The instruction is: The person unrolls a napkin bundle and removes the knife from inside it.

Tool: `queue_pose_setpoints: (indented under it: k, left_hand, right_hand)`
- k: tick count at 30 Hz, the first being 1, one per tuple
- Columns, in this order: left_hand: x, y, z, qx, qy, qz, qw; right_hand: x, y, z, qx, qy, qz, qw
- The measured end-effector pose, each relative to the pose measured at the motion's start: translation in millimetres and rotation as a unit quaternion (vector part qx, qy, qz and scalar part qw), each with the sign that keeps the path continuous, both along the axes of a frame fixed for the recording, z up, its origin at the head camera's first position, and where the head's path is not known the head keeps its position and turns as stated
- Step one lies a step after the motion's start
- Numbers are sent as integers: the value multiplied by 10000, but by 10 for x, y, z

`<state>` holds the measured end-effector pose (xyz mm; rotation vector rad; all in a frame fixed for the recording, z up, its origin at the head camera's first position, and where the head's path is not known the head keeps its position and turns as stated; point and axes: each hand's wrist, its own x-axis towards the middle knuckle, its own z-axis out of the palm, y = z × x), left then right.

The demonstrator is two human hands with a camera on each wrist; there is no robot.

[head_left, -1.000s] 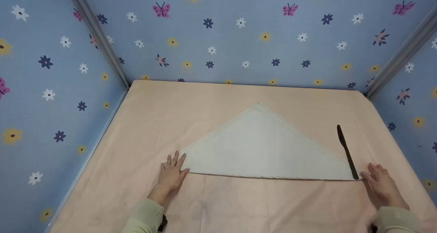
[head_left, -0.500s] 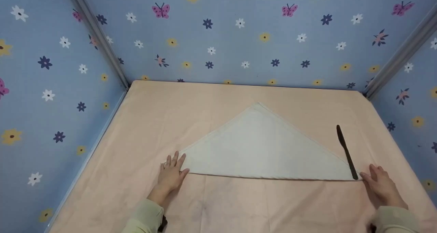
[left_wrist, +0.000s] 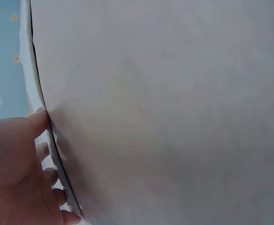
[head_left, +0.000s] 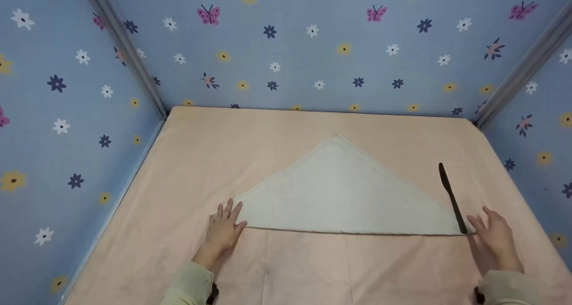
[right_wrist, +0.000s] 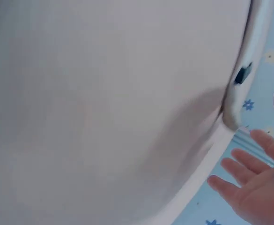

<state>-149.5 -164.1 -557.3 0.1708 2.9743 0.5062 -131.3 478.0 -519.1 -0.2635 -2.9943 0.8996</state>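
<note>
A pale cloth napkin, folded into a triangle, lies flat with its long folded edge toward me and its peak pointing away. My left hand rests on its left corner with fingers spread and straight; in the left wrist view the thumb and fingertips touch the folded edge. Across the right corner of the napkin lies a dark table knife, its near end at the folded edge and its far end on the tablecloth. My right hand hovers just right of that corner, fingers loose and holding nothing.
A peach tablecloth covers the table, slightly creased near the front. Blue panels with flowers and butterflies stand behind and at both sides, with grey metal posts at the back corners.
My right hand has lifted off the napkin's right corner, and its fingers have spread. My left hand, the napkin and the knife have stayed in place.
</note>
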Motion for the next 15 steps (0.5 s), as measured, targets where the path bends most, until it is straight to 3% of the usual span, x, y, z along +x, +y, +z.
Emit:
queue_pose_setpoints:
  k: [9, 12, 15]
  left_hand:
    - [4, -5, -4, -47, 7, 26, 10000]
    - [5, -6, -4, -18, 69, 4, 10000]
    - [4, -7, -6, 9, 120, -13, 9999]
  right_hand:
    - [-27, -220, 83, -416, 167, -1009, 9939]
    - [-62, -206, 9, -701, 261, -1471, 9863]
    - [-131, -73, -203, -774, 443, -1834, 9790]
